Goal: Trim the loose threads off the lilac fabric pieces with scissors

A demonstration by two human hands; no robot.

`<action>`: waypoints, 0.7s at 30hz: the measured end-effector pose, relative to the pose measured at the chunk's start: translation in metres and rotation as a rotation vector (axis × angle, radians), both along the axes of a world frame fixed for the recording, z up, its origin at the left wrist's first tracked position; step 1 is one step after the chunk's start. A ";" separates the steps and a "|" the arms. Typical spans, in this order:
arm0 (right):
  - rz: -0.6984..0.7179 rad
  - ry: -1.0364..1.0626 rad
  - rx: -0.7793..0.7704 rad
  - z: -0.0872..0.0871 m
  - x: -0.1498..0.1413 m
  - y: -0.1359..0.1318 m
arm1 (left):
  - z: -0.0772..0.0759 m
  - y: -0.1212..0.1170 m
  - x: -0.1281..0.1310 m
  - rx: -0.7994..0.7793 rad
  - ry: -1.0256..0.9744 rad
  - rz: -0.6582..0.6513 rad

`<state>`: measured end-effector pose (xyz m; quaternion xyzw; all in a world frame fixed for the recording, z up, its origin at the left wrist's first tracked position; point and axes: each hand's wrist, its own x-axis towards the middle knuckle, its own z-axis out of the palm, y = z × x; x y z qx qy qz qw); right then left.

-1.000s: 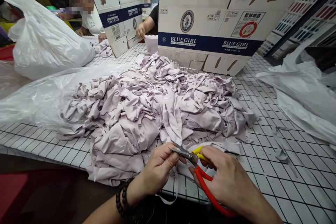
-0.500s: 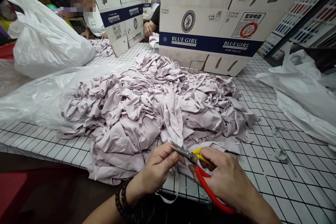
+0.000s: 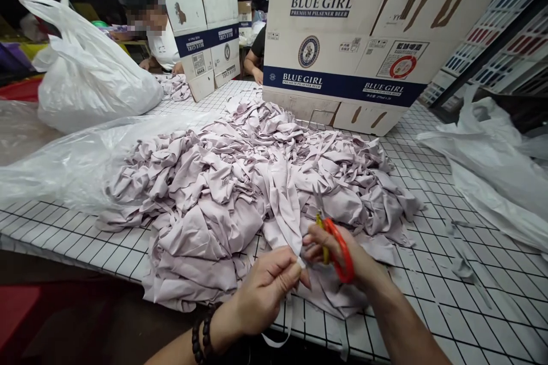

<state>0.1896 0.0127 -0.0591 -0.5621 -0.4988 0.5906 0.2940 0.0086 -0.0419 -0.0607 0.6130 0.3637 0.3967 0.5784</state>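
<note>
My left hand (image 3: pixel 269 285), with dark beads at the wrist, pinches the narrow end of a pale lilac fabric strip (image 3: pixel 282 194). That strip runs up over a large heap of the same fabric (image 3: pixel 214 182). A thin white band (image 3: pixel 280 342) hangs below the left hand in a loop. My right hand (image 3: pixel 338 251) is closed on scissors (image 3: pixel 342 251) with one red and one yellow handle. Their blades point up and away over the heap, apart from the strip. Fingers of the right hand reach close to the left fingertips.
Beer cartons (image 3: pixel 321 51) stand behind the heap. A full white plastic bag (image 3: pixel 94 80) and clear plastic (image 3: pixel 85 165) lie at the left, another white bag (image 3: pixel 492 148) at the right. Fabric scraps (image 3: pixel 464 262) lie on the checked table (image 3: pixel 436 308). Two people (image 3: pixel 160 40) sit beyond the cartons.
The scissors have moved off the left fingertips and turned upward in my right hand. My left hand keeps its pinch, slightly lower. The view has tilted up a little.
</note>
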 end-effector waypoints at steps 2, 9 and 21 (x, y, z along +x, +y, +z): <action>-0.047 -0.005 0.054 -0.007 -0.014 0.007 | 0.003 -0.007 0.006 0.095 0.075 -0.036; -0.167 0.041 0.141 0.001 -0.001 0.008 | 0.023 -0.004 -0.019 0.264 0.453 -0.003; -0.091 0.011 0.127 0.019 0.042 -0.010 | 0.026 0.109 -0.019 0.769 0.913 -0.068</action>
